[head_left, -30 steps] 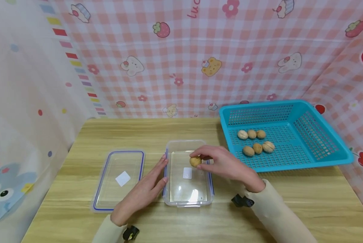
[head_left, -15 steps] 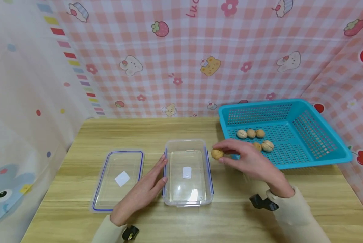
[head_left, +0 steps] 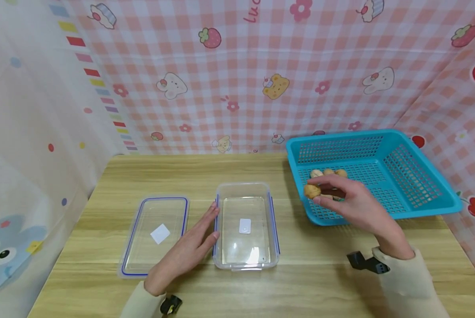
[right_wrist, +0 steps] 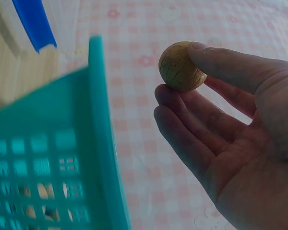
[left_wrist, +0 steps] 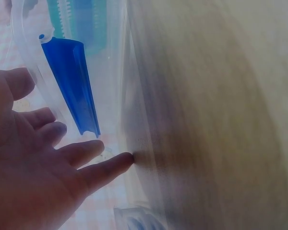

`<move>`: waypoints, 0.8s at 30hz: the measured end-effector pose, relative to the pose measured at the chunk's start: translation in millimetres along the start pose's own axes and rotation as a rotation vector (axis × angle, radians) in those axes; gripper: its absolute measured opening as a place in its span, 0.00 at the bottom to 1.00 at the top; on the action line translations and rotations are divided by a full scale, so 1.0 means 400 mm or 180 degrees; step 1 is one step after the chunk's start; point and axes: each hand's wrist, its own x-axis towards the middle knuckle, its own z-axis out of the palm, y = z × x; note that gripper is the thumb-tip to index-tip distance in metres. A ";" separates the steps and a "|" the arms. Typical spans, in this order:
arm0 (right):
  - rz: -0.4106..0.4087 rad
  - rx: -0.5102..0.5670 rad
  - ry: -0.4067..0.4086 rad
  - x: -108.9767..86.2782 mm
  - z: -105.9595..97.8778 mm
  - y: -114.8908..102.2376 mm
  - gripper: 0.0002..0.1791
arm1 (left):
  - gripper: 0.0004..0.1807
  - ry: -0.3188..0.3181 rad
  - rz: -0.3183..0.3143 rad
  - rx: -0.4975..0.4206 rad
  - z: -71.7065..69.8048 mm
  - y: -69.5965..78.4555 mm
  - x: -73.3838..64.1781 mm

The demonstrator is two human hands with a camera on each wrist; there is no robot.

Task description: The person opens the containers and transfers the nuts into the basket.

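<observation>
Between thumb and fingertips, my right hand (head_left: 352,198) pinches a walnut (head_left: 311,191), held up over the near left rim of a blue basket (head_left: 404,215). In the right wrist view the walnut (right_wrist: 178,67) shows its pale brown ridged shell, with the basket wall (right_wrist: 62,115) to its left. Several more walnuts (head_left: 341,173) lie in the basket, partly hidden by that hand. My left hand (head_left: 187,247) touches the left side of a clear plastic container (head_left: 246,265) with its fingers extended. In the left wrist view these fingers (left_wrist: 108,172) lie beside the container's blue side clip (left_wrist: 72,81).
A clear lid (head_left: 158,265) with a blue seal lies flat on the wooden table (head_left: 197,172), left of the container. White labels mark both lid and container. Behind the table hangs a pink checked cloth (head_left: 237,79).
My right hand has carried the walnut rightward from above the container to the basket's edge. My left hand stays at the container's side.
</observation>
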 end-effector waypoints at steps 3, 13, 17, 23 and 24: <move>0.0070 0.0029 0.0070 -0.010 -0.020 0.011 0.23 | 0.34 0.0000 -0.0007 -0.0008 0.000 -0.001 0.000; 0.0381 0.0031 0.0206 -0.036 -0.071 0.050 0.22 | 0.33 0.0012 0.0001 0.0013 0.001 -0.001 -0.001; 0.0525 -0.0050 0.0230 -0.042 -0.087 0.059 0.22 | 0.33 0.0017 0.0012 0.0017 0.000 0.001 -0.002; 0.0685 -0.0239 0.0237 -0.053 -0.112 0.076 0.21 | 0.33 0.0025 0.0024 0.0040 0.000 0.001 -0.001; 0.0724 -0.0273 0.0239 -0.055 -0.116 0.080 0.21 | 0.33 0.0024 0.0028 0.0035 0.001 0.001 -0.001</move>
